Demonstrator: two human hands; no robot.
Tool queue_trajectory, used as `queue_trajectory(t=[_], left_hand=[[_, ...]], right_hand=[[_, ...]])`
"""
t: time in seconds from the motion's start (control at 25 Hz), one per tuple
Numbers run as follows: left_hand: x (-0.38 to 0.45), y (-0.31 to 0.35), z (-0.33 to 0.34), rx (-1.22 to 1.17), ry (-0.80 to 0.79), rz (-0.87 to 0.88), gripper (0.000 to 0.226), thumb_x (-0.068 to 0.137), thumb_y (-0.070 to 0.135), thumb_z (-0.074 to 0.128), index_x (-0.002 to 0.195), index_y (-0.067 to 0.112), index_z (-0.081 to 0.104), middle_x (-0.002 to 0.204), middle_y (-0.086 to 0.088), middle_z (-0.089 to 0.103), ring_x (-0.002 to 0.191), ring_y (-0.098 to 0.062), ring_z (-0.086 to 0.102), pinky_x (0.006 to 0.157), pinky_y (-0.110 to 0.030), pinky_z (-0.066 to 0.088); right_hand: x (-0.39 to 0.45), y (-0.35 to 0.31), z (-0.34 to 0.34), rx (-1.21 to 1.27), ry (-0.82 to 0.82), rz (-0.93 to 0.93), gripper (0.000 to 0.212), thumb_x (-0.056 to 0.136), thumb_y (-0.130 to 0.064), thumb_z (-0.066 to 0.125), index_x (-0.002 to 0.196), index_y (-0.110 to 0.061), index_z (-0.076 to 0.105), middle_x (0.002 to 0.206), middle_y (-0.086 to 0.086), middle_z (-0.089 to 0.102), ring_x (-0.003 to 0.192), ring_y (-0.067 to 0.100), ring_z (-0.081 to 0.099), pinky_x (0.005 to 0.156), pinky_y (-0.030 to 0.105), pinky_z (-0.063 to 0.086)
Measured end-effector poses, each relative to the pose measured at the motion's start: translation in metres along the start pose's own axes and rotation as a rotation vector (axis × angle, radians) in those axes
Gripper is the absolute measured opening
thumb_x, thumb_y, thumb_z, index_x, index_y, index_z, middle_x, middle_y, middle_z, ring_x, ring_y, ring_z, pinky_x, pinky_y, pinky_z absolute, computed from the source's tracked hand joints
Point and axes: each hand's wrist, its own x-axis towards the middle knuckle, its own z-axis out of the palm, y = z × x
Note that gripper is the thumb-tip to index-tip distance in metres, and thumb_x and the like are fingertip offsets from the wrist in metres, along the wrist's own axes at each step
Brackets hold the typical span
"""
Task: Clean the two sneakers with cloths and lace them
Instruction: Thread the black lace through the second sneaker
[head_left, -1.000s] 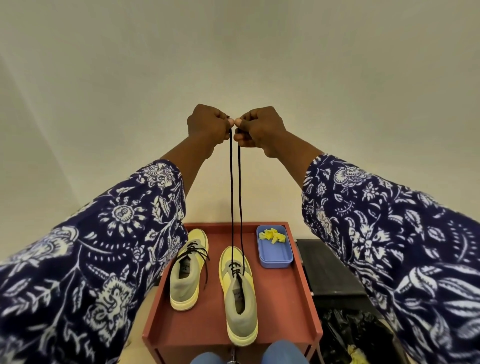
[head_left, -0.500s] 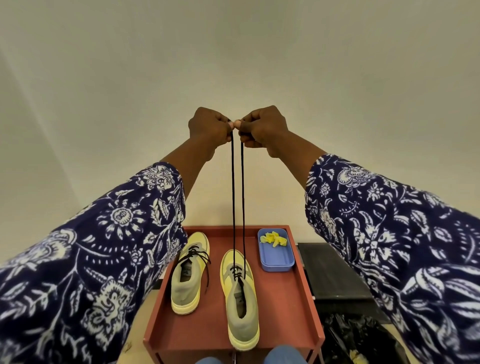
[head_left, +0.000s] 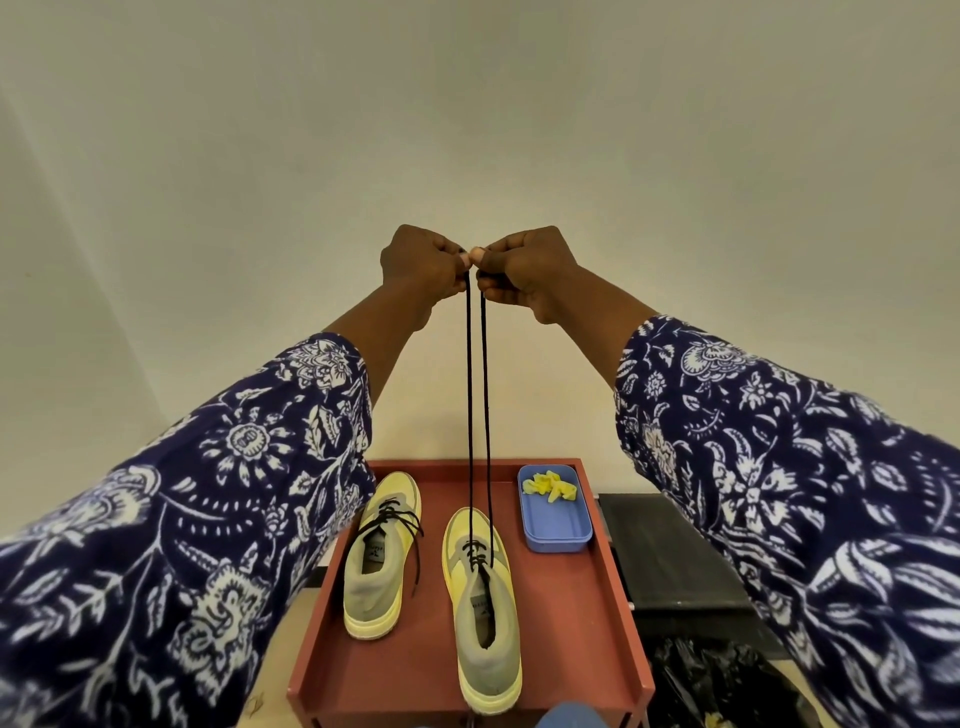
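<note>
The right-hand sneaker (head_left: 485, 608) stands on the red desk (head_left: 566, 639), toe toward the wall, and its black lace (head_left: 478, 405) runs straight up from the lower eyelets in two taut strands. In the head view both hands are raised high above the desk, knuckles nearly touching. The left hand (head_left: 421, 267) has its grip pinched on the end of the left strand, and the right hand (head_left: 527, 270) has its grip pinched on the end of the right strand, fingers curled in on both. The two strands hang close together, almost parallel. The other sneaker (head_left: 382, 558) sits just beside the first, to its left, already laced, with its loose lace ends lying over its side. A blue tray (head_left: 556, 525) at the far right corner of the desk holds a crumpled yellow cloth (head_left: 550, 487). Patterned navy sleeves (head_left: 218, 493) cover both forearms.
</note>
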Motion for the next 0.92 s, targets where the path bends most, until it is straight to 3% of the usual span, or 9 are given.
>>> queue_trajectory(t=[0.28, 0.4, 0.52, 0.68, 0.92], left_hand=[[0.002, -0.007, 0.001, 0.002, 0.001, 0.007, 0.011, 0.084, 0.007, 0.065, 0.092, -0.001, 0.066, 0.073, -0.005, 0.06, 0.059, -0.012, 0.059, 0.052, -0.011, 0.053], [0.001, -0.012, 0.002, 0.008, -0.004, 0.005, 0.011, 0.084, 0.008, 0.066, 0.091, 0.0, 0.066, 0.081, -0.01, 0.063, 0.058, -0.013, 0.059, 0.056, -0.014, 0.053], [-0.001, -0.017, 0.003, 0.017, -0.019, 0.001, 0.011, 0.084, 0.007, 0.065, 0.092, -0.001, 0.066, 0.084, -0.011, 0.063, 0.059, -0.013, 0.059, 0.05, -0.01, 0.052], [-0.003, -0.027, 0.005, 0.043, -0.046, -0.004, 0.014, 0.084, 0.007, 0.065, 0.093, -0.003, 0.067, 0.075, -0.008, 0.062, 0.059, -0.012, 0.059, 0.049, -0.009, 0.051], [-0.006, -0.051, 0.012, 0.049, -0.079, -0.038, 0.013, 0.083, 0.009, 0.066, 0.091, -0.002, 0.067, 0.079, -0.008, 0.063, 0.059, -0.012, 0.06, 0.052, -0.01, 0.053]], right_hand=[[0.001, 0.006, 0.0, 0.027, -0.004, 0.006, 0.021, 0.081, -0.011, 0.07, 0.094, 0.004, 0.065, 0.075, 0.009, 0.064, 0.06, 0.016, 0.06, 0.054, 0.023, 0.054], [0.0, 0.012, 0.0, 0.049, -0.016, 0.021, 0.015, 0.081, -0.01, 0.07, 0.089, 0.002, 0.065, 0.074, 0.009, 0.063, 0.06, 0.016, 0.06, 0.055, 0.023, 0.055], [-0.001, 0.019, -0.001, 0.051, -0.033, 0.031, 0.01, 0.082, -0.01, 0.069, 0.078, -0.002, 0.063, 0.073, 0.01, 0.062, 0.061, 0.017, 0.061, 0.057, 0.025, 0.055], [-0.002, 0.03, -0.002, 0.053, -0.054, 0.046, 0.01, 0.082, -0.01, 0.068, 0.081, -0.002, 0.063, 0.073, 0.009, 0.063, 0.062, 0.017, 0.061, 0.059, 0.025, 0.056], [-0.003, 0.055, -0.002, 0.039, -0.062, 0.093, 0.01, 0.082, -0.011, 0.069, 0.08, -0.002, 0.064, 0.073, 0.01, 0.063, 0.063, 0.018, 0.062, 0.061, 0.026, 0.055]])
